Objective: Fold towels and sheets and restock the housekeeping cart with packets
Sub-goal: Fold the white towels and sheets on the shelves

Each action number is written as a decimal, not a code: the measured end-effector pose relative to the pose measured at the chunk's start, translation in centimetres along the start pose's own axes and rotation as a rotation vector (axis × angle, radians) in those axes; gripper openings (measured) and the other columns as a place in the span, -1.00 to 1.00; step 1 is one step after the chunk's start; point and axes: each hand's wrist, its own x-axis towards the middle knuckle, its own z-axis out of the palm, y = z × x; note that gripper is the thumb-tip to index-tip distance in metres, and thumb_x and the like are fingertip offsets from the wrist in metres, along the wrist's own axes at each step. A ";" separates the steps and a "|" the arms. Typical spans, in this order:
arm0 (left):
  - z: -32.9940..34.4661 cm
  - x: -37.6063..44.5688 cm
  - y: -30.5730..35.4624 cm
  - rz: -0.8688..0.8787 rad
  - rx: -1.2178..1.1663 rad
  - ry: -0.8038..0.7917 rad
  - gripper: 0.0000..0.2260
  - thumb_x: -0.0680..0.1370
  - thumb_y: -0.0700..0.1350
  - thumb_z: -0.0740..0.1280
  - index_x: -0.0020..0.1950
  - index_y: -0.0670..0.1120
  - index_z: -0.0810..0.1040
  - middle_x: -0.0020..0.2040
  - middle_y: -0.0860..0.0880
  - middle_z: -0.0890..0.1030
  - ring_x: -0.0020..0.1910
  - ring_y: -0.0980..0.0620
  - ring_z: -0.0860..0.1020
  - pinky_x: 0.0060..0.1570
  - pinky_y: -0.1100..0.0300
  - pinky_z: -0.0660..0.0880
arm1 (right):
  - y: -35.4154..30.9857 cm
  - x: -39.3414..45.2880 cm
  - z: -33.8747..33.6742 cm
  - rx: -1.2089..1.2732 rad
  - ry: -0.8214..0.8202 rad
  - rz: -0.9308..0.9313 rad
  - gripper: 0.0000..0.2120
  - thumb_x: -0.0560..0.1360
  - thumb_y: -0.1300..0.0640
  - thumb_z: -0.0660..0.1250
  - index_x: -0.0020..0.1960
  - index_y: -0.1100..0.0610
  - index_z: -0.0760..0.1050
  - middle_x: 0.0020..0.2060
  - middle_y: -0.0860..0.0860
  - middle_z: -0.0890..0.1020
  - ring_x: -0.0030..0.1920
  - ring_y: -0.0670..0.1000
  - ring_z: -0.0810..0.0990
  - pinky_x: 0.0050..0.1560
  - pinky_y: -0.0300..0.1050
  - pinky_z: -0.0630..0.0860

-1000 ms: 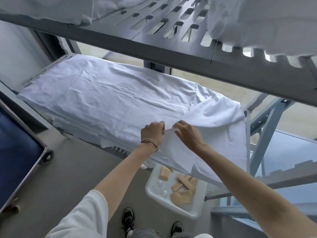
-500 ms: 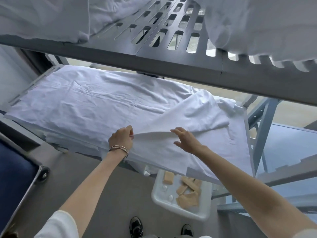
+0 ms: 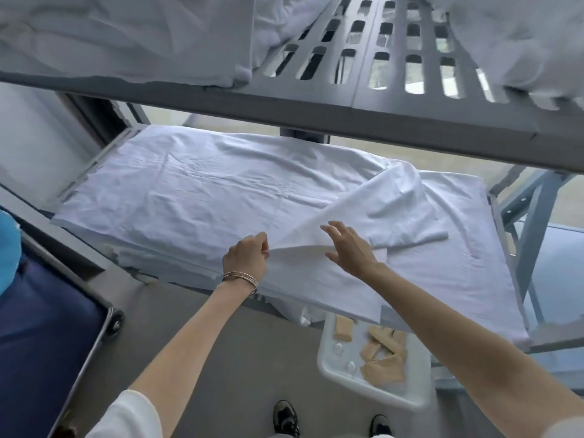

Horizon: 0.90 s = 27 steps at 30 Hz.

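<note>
A white sheet lies spread over the middle shelf of the grey cart. Its right part is folded back leftward into a raised flap. My left hand, with bracelets at the wrist, pinches the flap's near edge. Just to its right, my right hand rests on top of the flap with fingers spread and straight. Below the shelf's front edge a white tray holds several tan packets.
The slotted top shelf carries white linen at left and right. A dark blue laundry bag on a wheeled frame stands at the left. My shoes are on the grey floor below. Cart struts rise at the right.
My left hand has carried the flap's edge leftward from beside my right hand. My right hand let go of the edge and now lies flat on the flap. The view has tilted up.
</note>
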 end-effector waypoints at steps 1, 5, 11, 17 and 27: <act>-0.3 0.0 -0.7 -0.004 -0.010 -0.001 -0.97 0.54 -0.16 0.31 -0.06 -0.09 0.47 -0.06 -0.07 0.60 -0.06 -0.17 0.55 -0.22 0.14 0.37 | -0.9 0.6 0.2 -0.004 -0.001 -0.001 -0.39 0.48 0.13 0.38 0.46 0.11 0.23 0.43 0.08 0.26 0.33 0.17 0.34 0.07 0.09 0.51; -1.7 0.1 -4.1 -0.040 -0.043 -0.007 -0.96 0.53 -0.14 0.31 -0.06 -0.08 0.47 -0.05 -0.06 0.60 -0.04 -0.17 0.54 -0.16 0.11 0.41 | -4.5 2.6 1.4 -0.027 0.018 -0.010 -0.42 0.46 0.02 0.38 0.42 0.10 0.29 0.42 0.07 0.31 0.39 0.17 0.27 0.15 0.12 0.44; -2.7 0.5 -6.9 -0.096 -0.087 -0.005 -0.94 0.53 -0.10 0.32 -0.09 -0.06 0.48 -0.06 -0.03 0.61 -0.04 -0.14 0.55 -0.12 0.11 0.45 | -8.1 5.0 2.5 -0.081 0.046 -0.080 -0.45 0.43 -0.01 0.40 0.35 0.15 0.37 0.33 0.10 0.42 0.33 0.18 0.36 0.18 0.08 0.35; -3.3 2.0 -7.5 -0.129 -0.112 0.078 -0.94 0.54 -0.11 0.31 -0.09 -0.08 0.47 -0.08 -0.02 0.61 -0.10 -0.11 0.55 -0.20 0.12 0.44 | -8.2 7.9 1.8 -0.164 0.014 -0.126 -0.59 0.44 0.13 0.35 0.26 0.15 0.39 0.20 0.10 0.48 0.15 0.17 0.48 0.02 -0.01 0.40; -4.1 3.9 -11.0 -0.203 -0.122 0.142 -0.93 0.54 -0.17 0.30 -0.11 -0.11 0.44 -0.12 -0.07 0.57 -0.13 -0.15 0.54 -0.20 0.07 0.47 | -9.7 13.4 -0.3 -0.173 0.107 -0.258 -0.80 0.52 0.30 0.19 0.05 0.16 0.54 -0.05 0.09 0.58 -0.04 0.17 0.58 -0.27 -0.14 0.29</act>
